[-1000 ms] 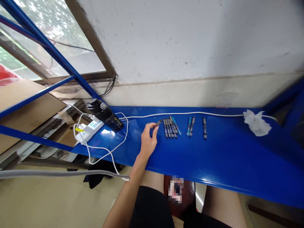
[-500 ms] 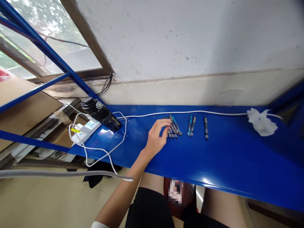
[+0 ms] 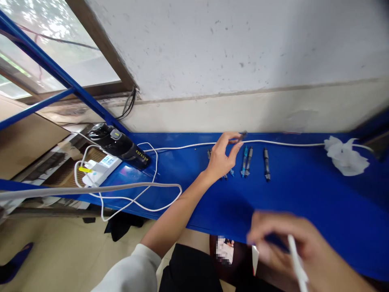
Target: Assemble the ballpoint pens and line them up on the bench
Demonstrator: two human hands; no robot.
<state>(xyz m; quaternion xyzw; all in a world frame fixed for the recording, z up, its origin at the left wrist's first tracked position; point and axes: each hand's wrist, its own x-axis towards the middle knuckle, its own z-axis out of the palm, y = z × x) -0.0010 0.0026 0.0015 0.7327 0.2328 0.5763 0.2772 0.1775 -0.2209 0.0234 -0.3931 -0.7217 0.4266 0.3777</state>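
Though thin, white cable behind pens

A hand could pass low over the table between the lone black pen and the crumpled tissue – from the near side, only around the right hand. A white cord crosses the far side. Leftward, the blue pen and left hand block; at far left, a bottle, power strip and loops of cord leave little room.
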